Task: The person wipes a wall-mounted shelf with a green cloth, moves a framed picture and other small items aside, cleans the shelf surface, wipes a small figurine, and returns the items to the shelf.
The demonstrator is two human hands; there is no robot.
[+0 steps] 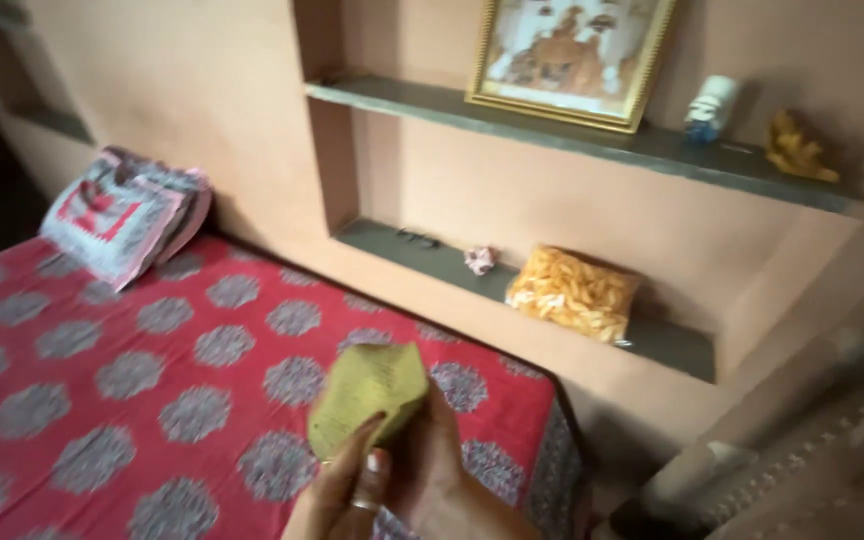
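**Hands gripped a folded green cloth above the bed**

At the lower middle of the frame, two hands came up from the bottom edge and held a folded yellow-green cloth (367, 392) between them. The left hand (344, 490), wearing a ring on one finger, had its fingers curled against the cloth's lower edge, pinching it. The right hand (442, 470) was closed around the cloth's right side from behind. The picture was blurred here, so the finer finger positions could not be told.

The cloth sat in the air above the bed (102, 400), which filled the left and lower left of the frame under a red sheet printed with grey round medallions. At the upper left, a stack of pillows (127, 215) rested at the bed's far end against the wall.

In the right half, a wall niche held two shelves. The lower shelf (672, 345) carried a clear bag of yellow snacks (574, 292) and a small pink crumpled thing (479, 259). The upper shelf (572, 135) carried a gold-framed picture (570, 55), a small white container (712, 105) and a golden figurine (797, 150).
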